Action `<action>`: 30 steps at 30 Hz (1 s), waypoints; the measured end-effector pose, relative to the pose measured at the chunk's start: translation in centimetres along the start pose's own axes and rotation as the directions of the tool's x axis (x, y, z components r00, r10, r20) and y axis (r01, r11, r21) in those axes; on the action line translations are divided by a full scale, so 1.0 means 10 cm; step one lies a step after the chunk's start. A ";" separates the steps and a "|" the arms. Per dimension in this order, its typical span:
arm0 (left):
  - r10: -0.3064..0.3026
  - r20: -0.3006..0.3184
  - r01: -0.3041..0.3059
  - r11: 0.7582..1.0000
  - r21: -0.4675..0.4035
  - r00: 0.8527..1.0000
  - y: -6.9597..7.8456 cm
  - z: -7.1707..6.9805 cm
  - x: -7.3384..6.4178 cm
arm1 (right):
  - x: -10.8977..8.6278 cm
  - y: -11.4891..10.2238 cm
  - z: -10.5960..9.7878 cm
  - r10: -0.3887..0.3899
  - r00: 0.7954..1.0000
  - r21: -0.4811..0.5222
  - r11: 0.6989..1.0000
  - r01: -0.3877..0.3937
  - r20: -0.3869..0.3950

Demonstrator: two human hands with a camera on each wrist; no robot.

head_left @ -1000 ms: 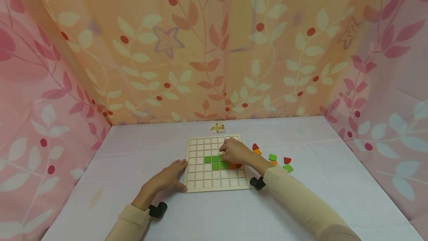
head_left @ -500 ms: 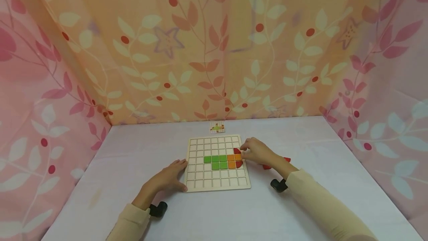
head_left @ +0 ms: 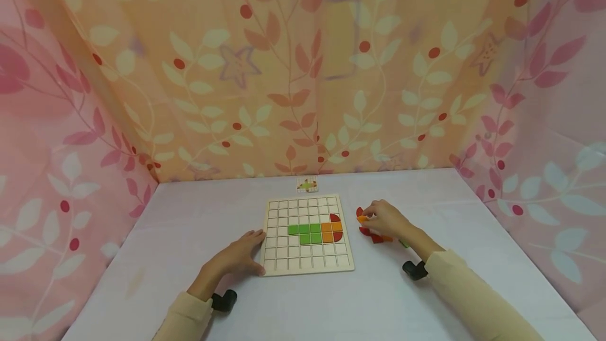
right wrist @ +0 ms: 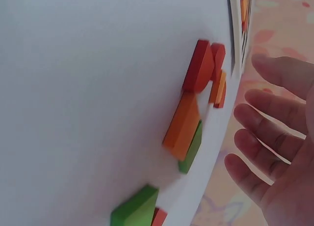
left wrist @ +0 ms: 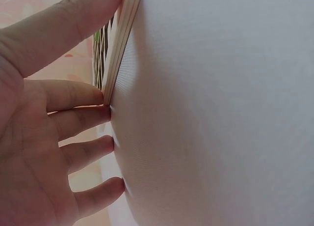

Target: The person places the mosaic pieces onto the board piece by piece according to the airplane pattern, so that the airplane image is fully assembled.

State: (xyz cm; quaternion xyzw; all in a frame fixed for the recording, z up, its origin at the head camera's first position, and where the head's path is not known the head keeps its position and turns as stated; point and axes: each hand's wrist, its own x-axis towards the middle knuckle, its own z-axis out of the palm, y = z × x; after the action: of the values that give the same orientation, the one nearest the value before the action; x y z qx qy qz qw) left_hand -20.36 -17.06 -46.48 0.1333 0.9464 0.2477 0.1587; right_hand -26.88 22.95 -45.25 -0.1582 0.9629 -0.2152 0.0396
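Note:
A wooden grid board lies flat on the table. Green tiles form two rows near its middle. Orange tiles adjoin them on the right, with red rounded pieces at the right end. My left hand touches the board's left edge with thumb and fingertips, its fingers straight. My right hand hovers over loose pieces right of the board. In the right wrist view its fingers are spread and hold nothing. Below them are a red piece, an orange block and a green block.
A small pattern card lies behind the board, showing a coloured figure on a grid. White cloth covers the table. Patterned fabric hangs at the back and both sides.
My right hand has moved right, from over the board to its right edge, then above the loose pieces. The red and orange pieces at the board's right end have come into sight. My left hand stays put.

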 end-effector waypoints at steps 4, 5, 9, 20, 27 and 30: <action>-0.002 0.001 0.002 1.000 0.007 1.000 -0.02 0.02 0.01 | -0.04 0.10 -0.02 0.063 0.998 0.017 0.998 -0.063 0.009; -0.002 0.002 0.002 1.000 0.008 1.000 -0.02 0.02 0.02 | -0.05 0.13 -0.03 0.070 0.998 0.013 0.997 -0.070 0.007; 0.004 0.001 -0.004 1.000 0.013 1.000 -0.02 0.01 0.03 | -0.08 0.21 -0.06 0.079 0.997 -0.015 0.997 -0.079 0.001; -0.002 0.004 0.002 1.000 0.022 1.000 0.00 0.00 0.01 | -0.13 0.34 -0.12 0.154 0.987 -0.080 0.985 -0.150 0.040; -0.001 0.000 0.001 1.000 0.025 1.000 0.01 0.00 0.01 | -0.18 0.35 -0.12 0.193 0.979 -0.076 0.979 -0.188 0.064; 0.001 0.000 -0.001 1.000 0.020 1.000 0.02 -0.01 0.00 | -0.19 0.35 -0.11 0.196 0.978 -0.068 0.979 -0.191 0.067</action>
State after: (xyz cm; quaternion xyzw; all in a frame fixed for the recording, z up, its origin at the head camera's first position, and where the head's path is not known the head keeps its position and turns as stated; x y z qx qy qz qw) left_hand -20.30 -16.93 -46.33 0.1354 0.9487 0.2385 0.1572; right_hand -26.28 27.03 -45.72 -0.0727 0.9777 -0.1746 0.0910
